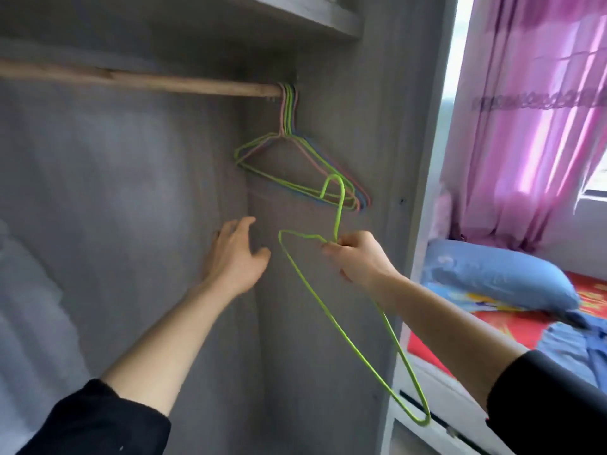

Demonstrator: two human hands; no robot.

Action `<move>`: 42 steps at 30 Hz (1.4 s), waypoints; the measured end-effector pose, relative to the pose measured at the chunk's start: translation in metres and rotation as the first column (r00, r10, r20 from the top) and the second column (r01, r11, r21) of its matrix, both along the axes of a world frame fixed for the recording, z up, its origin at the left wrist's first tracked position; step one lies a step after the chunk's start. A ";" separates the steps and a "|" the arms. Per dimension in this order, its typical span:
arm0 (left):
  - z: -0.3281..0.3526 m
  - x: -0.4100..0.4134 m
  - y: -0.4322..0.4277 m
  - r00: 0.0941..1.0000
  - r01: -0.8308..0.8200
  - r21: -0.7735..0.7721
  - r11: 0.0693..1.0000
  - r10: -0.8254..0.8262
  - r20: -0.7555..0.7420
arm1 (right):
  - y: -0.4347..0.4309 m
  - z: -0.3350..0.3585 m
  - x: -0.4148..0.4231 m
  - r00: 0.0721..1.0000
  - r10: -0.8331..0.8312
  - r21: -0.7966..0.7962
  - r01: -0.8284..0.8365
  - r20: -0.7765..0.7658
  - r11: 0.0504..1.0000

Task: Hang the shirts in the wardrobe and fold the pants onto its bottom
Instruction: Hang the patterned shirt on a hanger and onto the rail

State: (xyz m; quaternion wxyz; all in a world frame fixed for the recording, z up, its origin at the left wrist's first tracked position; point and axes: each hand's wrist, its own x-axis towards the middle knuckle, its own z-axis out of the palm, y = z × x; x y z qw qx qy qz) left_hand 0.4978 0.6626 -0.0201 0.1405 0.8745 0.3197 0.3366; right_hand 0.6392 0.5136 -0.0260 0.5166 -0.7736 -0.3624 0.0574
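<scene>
Two bare forearms in pushed-up black sleeves [98,418] reach into an open grey wardrobe [345,93]. The right hand [358,257] pinches a lime-green wire hanger [338,213] at the base of its hook, and the triangular frame slants down toward the wardrobe's front right edge. The left hand [235,254], just beside it, is spread with fingers loose and holds nothing. The two hands are apart. A pale, blurred cloth [26,307] fills the wardrobe's left edge. Behind the hands, a bunch of green, pink and blue wire hangers [287,110] hangs at the right end of a bare wooden rod [164,82], under a grey shelf [312,14]. Beyond the wardrobe's right wall, crumpled blue fabric [571,349], its kind unclear, lies on a red patterned bedsheet [476,326] near a blue pillow [492,274]. Pink curtains [542,126] hang behind.
</scene>
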 end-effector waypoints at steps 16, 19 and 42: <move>-0.166 0.107 -0.310 0.816 0.511 -0.319 0.798 -0.567 -0.113 | -0.366 -0.141 0.031 0.922 -0.312 -0.228 0.261 -0.231 0.938; -0.190 0.150 -0.380 0.760 0.545 -0.359 0.758 -0.627 -0.172 | -0.441 -0.162 0.052 0.891 -0.400 -0.310 0.326 -0.213 0.893; -0.330 0.481 -0.832 0.274 0.812 -0.293 0.506 -0.771 -0.574 | -0.868 -0.284 0.292 0.394 -0.918 -0.587 0.733 -0.046 0.343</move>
